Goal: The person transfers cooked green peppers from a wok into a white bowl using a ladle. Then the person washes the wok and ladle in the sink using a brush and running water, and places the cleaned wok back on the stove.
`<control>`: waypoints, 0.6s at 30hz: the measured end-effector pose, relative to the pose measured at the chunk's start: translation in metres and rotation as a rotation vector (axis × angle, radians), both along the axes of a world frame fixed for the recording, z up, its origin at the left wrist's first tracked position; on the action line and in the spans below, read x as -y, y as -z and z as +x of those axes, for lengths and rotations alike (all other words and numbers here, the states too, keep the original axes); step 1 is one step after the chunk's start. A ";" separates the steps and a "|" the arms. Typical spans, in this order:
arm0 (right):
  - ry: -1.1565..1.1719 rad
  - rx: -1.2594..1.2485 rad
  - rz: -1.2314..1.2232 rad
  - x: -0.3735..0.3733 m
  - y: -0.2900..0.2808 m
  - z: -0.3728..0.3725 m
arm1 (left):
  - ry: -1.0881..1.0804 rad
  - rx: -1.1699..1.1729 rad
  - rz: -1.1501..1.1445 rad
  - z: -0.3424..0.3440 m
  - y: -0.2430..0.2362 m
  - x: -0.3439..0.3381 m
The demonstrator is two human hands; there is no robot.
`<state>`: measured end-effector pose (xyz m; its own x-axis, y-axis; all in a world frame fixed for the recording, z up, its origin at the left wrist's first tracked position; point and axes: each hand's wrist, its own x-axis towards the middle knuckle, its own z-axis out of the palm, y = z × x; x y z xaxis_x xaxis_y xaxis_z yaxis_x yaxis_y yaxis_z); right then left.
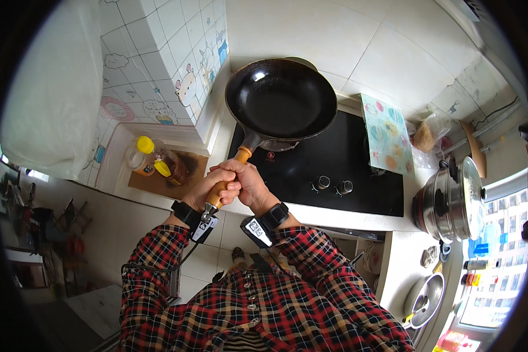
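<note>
A black wok (278,100) with a long wooden handle (218,192) is over the left part of the black glass cooktop (358,152). My left hand (208,189) is wrapped round the handle toward its end. Just ahead of it, my right hand (249,183) also grips the handle, its fingers close against the left hand. The inside of the wok looks dark and shiny, with nothing seen in it. Part of a burner shows beneath the wok; whether the wok rests on it I cannot tell.
Two control knobs (332,186) sit near the cooktop's front edge. Left of it, bottles with yellow caps (163,164) stand on a brown board (198,170). A patterned panel (387,134) leans at the right, near a steel steamer pot (452,199). A steel pan (425,299) lies lower right.
</note>
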<state>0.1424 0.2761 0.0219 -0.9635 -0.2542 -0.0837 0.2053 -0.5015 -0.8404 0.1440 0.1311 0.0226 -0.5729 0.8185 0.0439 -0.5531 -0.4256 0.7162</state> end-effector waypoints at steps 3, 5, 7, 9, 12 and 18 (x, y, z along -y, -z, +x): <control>0.067 0.020 -0.025 0.019 0.005 -0.010 | 0.036 0.034 0.005 -0.014 0.002 0.017; 0.091 -0.005 -0.005 0.024 0.006 -0.011 | 0.053 -0.034 0.001 -0.018 0.004 0.021; 0.084 -0.008 0.018 0.024 0.006 -0.008 | 0.064 -0.074 0.012 -0.019 0.009 0.021; -0.006 -0.040 -0.014 0.020 0.007 -0.003 | 0.090 -0.082 0.028 -0.024 0.011 0.024; -0.058 -0.052 -0.007 0.004 0.012 0.008 | 0.027 -0.077 -0.066 -0.030 0.019 0.027; 0.257 0.043 0.087 -0.058 0.054 0.096 | 0.221 -0.007 0.253 -0.026 0.039 0.024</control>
